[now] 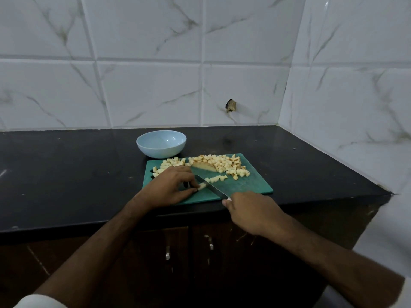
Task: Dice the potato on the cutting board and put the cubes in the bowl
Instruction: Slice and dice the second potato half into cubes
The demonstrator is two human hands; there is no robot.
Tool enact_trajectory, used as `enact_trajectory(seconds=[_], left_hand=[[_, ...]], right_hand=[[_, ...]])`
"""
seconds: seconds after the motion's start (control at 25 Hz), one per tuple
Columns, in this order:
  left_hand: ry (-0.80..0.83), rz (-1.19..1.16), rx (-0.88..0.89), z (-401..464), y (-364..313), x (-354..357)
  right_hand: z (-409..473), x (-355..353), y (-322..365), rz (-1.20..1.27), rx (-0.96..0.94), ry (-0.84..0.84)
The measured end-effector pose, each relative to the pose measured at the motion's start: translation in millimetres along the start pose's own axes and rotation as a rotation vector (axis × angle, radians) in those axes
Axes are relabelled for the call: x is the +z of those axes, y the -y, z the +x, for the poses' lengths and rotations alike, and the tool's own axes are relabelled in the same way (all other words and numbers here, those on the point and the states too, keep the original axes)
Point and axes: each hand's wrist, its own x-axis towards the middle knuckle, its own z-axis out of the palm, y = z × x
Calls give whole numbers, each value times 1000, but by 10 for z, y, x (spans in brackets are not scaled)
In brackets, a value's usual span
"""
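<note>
A green cutting board (249, 185) lies on the black counter. Several pale potato cubes (224, 163) are heaped along its far side, with an uncut potato slice (205, 167) among them. My left hand (171, 187) pinches a small potato strip (202, 186) near the board's front left. My right hand (251, 211) grips the handle of a knife (212, 187), whose blade crosses the board and rests on that strip. A light blue bowl (161, 144) stands just behind the board's left end; no cubes show inside it.
The black counter (73, 174) runs left and right, ending at a tiled wall on the right. White marble tiles back it. Dark cabinet doors with metal handles (210, 242) are below the counter edge.
</note>
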Motion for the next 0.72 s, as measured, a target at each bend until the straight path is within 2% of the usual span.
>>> enact_trajectory(seconds=[0.16,0.32,0.6,0.72], left_hand=[[-4,6,-14,-12,-20,-6],[-10,19,-16,-11,7,-21],[-15,31,-7,-26,-33,-21],[-33,33,-13,-21,-15,-20]], right_hand=[[86,-152,-1,-41,1,-57],[-67,-60,10,3,-8,2],[146,-104,67,-53,-22,-47],[4,-95,49,-35,-39,-17]])
